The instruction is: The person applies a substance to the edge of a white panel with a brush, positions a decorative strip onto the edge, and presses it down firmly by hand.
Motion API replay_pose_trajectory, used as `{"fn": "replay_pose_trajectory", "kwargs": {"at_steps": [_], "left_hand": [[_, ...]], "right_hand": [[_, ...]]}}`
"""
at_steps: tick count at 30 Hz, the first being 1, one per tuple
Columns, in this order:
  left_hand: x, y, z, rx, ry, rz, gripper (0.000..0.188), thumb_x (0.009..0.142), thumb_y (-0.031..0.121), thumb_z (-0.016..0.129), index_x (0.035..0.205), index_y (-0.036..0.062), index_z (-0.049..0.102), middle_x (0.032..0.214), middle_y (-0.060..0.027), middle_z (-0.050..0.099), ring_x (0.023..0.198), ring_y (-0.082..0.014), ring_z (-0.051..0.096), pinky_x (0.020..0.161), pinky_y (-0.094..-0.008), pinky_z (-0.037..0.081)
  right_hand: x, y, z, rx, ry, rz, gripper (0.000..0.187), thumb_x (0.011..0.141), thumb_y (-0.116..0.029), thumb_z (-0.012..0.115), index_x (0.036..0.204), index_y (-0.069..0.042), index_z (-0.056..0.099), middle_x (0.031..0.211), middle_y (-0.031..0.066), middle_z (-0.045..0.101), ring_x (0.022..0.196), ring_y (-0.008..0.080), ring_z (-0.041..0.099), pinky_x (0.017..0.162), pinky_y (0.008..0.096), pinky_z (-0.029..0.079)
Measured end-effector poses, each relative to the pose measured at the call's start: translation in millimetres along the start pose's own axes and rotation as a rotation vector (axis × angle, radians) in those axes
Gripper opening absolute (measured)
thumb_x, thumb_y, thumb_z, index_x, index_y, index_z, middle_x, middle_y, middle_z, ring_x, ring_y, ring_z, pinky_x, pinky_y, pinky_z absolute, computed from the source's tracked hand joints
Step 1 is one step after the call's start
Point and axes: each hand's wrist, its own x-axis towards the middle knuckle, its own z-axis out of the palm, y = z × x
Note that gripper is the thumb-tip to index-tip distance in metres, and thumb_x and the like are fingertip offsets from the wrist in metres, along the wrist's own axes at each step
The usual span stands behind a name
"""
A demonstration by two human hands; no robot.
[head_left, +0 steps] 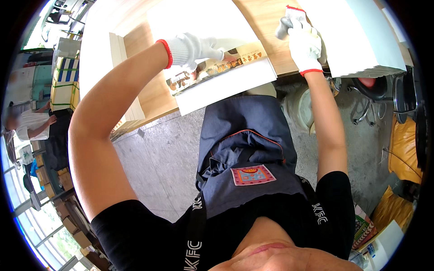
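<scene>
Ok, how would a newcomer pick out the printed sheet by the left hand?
Find the wooden table across the top of the view, then the white-gloved, red-cuffed left hand. The printed sheet lies partly beneath that hand, near the table's front edge. Its coloured band of pictures and lettering sets it apart from the plain white stack at right.

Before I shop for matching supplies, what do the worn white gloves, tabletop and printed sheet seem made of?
White gloves: probably matte knitted yarn, softly creased. Tabletop: smooth wood or wood-look laminate, judging by its tan grain. Printed sheet: likely paper or thin card, flat and thin-edged.
</scene>
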Motion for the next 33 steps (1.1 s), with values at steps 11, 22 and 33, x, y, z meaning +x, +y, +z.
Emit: {"fn": "replay_pose_trajectory", "kwargs": {"at_steps": [11,22,33], "left_hand": [[1,-18,8,0.101,0.067,0.091,0.091,0.071,0.013,0.086,0.148,0.0292,0.041,0.120,-0.0088,0.065,0.097,-0.0283,0.069,0.079,-0.0404,0.056],[-8,-18,-5,-0.584,0.221,0.020,0.078,0.084,0.076,0.055,0.137,0.0189,0.059,0.117,-0.0219,0.068,0.104,-0.0366,0.064,0.091,-0.0413,0.047],[38,-28,25,-0.596,0.216,-0.147,0.087,0.075,0.082,0.058,0.142,0.0273,0.055,0.130,-0.0086,0.064,0.108,-0.0256,0.066,0.086,-0.0367,0.053]], "right_hand": [[-8,-34,-38,0.503,0.003,-1.063,0.036,0.076,-0.007,0.069,0.111,-0.012,0.071,0.104,0.0072,0.070,0.095,0.0258,0.066,0.085,0.0372,0.053],[-62,-239,-39,1.137,-0.536,-0.816,0.011,0.075,-0.019,0.070,0.084,-0.017,0.077,0.097,0.0063,0.070,0.094,0.0242,0.065,0.079,0.0391,0.052],[-58,-223,-56,1.669,-1.222,-0.246,0.023,0.092,-0.025,0.059,0.094,-0.005,0.071,0.100,0.0105,0.069,0.085,0.0201,0.069,0.081,0.0333,0.055]]}}
